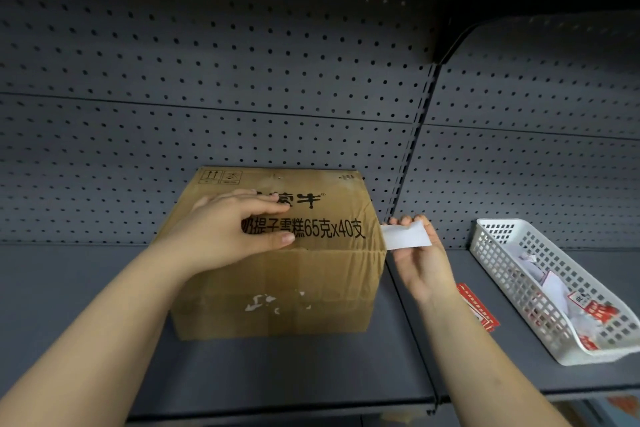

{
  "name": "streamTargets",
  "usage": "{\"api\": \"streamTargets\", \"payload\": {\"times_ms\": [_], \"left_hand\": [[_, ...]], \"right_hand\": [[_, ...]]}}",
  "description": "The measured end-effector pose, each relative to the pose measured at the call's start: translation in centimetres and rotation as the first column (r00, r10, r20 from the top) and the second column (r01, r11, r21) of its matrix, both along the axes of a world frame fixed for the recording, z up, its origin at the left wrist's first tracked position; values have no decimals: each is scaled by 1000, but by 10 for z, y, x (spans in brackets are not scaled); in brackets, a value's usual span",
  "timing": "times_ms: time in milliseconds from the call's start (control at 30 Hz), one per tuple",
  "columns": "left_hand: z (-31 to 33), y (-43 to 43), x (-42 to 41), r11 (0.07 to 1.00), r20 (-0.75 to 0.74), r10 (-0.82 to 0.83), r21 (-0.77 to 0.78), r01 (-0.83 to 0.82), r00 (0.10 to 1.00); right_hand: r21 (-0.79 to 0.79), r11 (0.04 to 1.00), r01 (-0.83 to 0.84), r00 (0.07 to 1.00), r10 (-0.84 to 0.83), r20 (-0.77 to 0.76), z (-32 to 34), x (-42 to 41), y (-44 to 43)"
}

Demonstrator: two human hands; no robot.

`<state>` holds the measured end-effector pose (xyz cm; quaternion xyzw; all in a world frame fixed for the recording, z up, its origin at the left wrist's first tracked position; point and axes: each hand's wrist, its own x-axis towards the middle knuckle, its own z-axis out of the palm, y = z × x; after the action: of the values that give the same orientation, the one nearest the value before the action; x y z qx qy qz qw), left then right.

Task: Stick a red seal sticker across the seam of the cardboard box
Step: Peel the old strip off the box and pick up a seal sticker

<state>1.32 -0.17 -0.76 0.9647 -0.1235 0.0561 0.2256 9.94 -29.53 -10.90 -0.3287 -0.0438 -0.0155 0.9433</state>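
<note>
One brown cardboard box (277,253) with black printed Chinese text sits on a grey metal shelf (277,374) against a perforated back panel (242,80). The left hand (225,229) lies flat on the box top, fingers spread and gripping nothing, covering part of the print. Just right of the box, the right hand (420,253) pinches one white strip (407,236) between thumb and fingertips; only its white side shows, so whether this is the sticker is unclear. Further right of the box, red stickers (478,307) lie on the shelf, partly hidden by the right forearm. One white slotted basket (512,253) beyond holds white scraps and red-printed pieces, too jumbled to count.
</note>
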Motion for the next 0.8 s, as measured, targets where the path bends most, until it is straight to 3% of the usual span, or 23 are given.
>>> {"api": "streamTargets", "payload": {"times_ms": [200,400,533,567,700,800], "left_hand": [[-3,1,4,999,2,15,-38,-15,1000],[-3,0,4,997,2,14,-70,-14,1000],[-4,2,4,997,19,19,-71,-17,1000],[-4,2,4,997,22,18,-70,-16,1000],[-4,2,6,995,30,11,-104,-8,1000],[-3,2,3,953,127,11,-302,29,992]], "right_hand": [[198,980,6,995,14,-95,-19,2,7],[258,961,101,985,-60,-163,-15,-1,13],[46,957,286,948,-276,-159,-24,-4,10],[55,949,310,940,-297,-166,-27,-6,7],[-35,971,238,969,-239,-62,-22,-21,-6],[-119,972,205,973,-189,130,3,-41,-12]]}}
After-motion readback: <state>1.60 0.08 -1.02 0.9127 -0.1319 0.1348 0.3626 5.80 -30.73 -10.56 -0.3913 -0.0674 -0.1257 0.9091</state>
